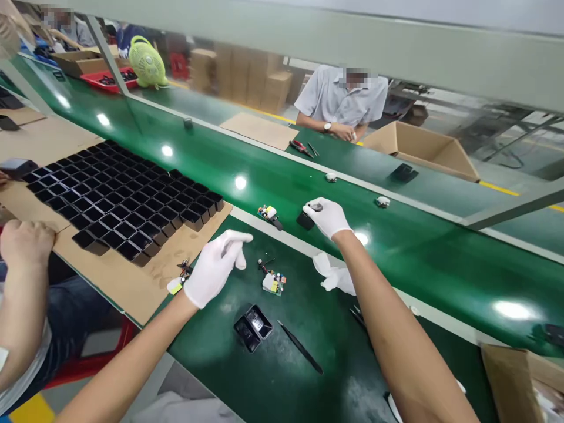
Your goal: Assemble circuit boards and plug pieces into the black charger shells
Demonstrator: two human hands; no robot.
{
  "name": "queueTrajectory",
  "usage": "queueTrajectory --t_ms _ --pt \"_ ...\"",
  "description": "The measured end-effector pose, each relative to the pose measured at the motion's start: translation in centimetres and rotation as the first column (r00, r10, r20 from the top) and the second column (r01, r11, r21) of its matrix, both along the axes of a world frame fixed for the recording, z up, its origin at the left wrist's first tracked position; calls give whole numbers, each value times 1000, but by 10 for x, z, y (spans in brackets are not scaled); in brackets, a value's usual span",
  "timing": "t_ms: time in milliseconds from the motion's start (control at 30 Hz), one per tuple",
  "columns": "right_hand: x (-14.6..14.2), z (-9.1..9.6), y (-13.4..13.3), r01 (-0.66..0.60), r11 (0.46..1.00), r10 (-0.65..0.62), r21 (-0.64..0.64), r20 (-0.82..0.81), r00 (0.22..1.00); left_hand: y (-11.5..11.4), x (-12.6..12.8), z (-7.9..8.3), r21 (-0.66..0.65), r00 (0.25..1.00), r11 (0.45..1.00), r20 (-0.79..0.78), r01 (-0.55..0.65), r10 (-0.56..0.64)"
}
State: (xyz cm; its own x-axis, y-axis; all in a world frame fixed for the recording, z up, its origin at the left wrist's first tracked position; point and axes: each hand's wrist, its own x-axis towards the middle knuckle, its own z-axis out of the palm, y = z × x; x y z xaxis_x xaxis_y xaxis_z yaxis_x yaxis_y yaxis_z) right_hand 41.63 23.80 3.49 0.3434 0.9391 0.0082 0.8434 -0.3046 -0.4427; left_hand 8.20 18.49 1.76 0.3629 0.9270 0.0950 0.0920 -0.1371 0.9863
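Observation:
My right hand (328,218), in a white glove, reaches over the green belt with its fingers closed on a small black plastic case (305,220). My left hand (214,267), also gloved, hovers above the bench; its index finger points right and nothing shows in its grasp. To the right of it lies a small circuit board (275,283) with wires. Another board (268,212) with a black piece rests at the belt's near edge. Close to me are an open black case (253,327) with two hollows and black tweezers (302,348). A third board (175,286) is partly behind my left wrist.
Rows of black cases (118,194) cover cardboard at left, beside another person's arm (26,252). Crumpled white gloves (332,275) lie under my right forearm. Small white parts (383,202) sit on the belt. Across it, a person (341,100) sits near an open carton (423,150).

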Motion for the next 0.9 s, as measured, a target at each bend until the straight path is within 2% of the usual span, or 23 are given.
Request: queueTrajectory --t_ms 67,133,200,267,333,400,500,567,667,733,800,900 --pt "-16 5 -6 -17 999 15 29 67 998 -23 -21 -5 -31 999 999 -5 -43 42" --pt "-37 11 -26 -69 997 66 25 128 990 -45 -42 -13 -78 992 989 5 -127 127" --pt "-62 11 -55 -185 980 194 -73 138 971 -64 -60 -22 -149 968 959 32 -242 249" --pt "-85 4 -84 -304 932 327 -199 97 940 -81 -75 -32 -177 935 924 52 -338 352" --pt "-103 -8 -105 -373 894 401 -248 71 913 -93 -89 -39 -132 895 892 58 -433 443" --pt "-115 -22 -115 -407 884 430 -230 60 901 -98 -103 -45 -12 847 847 4 -532 532" --pt "-122 -36 -114 -422 894 428 -149 7 904 -89 -130 -52 172 779 793 -154 -585 608" --pt "-121 -37 -111 -387 919 384 -72 -55 922 -74 -149 -57 240 729 767 -240 -595 641" --pt "-115 -27 -117 -244 968 252 65 -196 948 -45 -171 -62 347 606 684 -318 -641 729" --pt "-110 -17 -127 -115 982 157 149 -310 938 -25 -178 -65 420 535 643 -357 -640 766" --pt "-107 -9 -139 -5 978 94 210 -414 906 -8 -180 -68 481 496 633 -394 -606 774" --pt "-109 -4 -158 84 960 76 266 -539 839 10 -183 -67 538 469 648 -447 -539 762"
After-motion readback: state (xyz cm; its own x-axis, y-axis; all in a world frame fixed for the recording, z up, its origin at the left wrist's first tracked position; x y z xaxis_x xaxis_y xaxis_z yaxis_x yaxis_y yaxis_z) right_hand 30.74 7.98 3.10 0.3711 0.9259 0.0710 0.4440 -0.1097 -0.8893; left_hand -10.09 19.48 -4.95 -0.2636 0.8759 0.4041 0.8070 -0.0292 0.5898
